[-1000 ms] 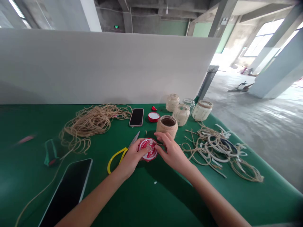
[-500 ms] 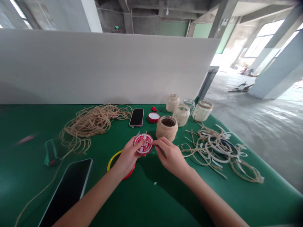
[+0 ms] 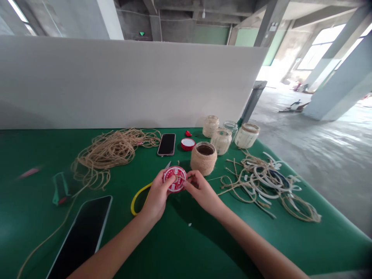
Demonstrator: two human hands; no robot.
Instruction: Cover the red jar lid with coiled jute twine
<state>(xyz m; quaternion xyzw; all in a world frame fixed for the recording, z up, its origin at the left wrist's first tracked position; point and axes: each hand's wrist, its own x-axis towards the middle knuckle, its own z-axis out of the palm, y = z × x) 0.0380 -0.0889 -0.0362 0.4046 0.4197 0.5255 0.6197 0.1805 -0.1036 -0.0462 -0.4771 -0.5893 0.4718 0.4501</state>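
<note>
L hand [image 3: 157, 195] grips a red-and-white printed lid [image 3: 174, 179], thumb on its face. R hand [image 3: 202, 192] has its fingers pinched together at the lid's right edge. Yellow-handled scissors [image 3: 138, 199] lie under L hand, blade tip showing just past the lid. Twine-wrapped jar [image 3: 204, 158] stands just beyond the hands on green tabletop [image 3: 35, 147]. Further back: 4 glass jars [image 3: 221, 141], most w/ pale wrapping, a small red-rimmed lid [image 3: 188, 144], and a phone [image 3: 166, 144]. L side: loose jute twine [image 3: 107, 155], big dark phone [image 3: 80, 238] nearer the front. R side: tangle of twine and white strips [image 3: 261, 186].
</note>
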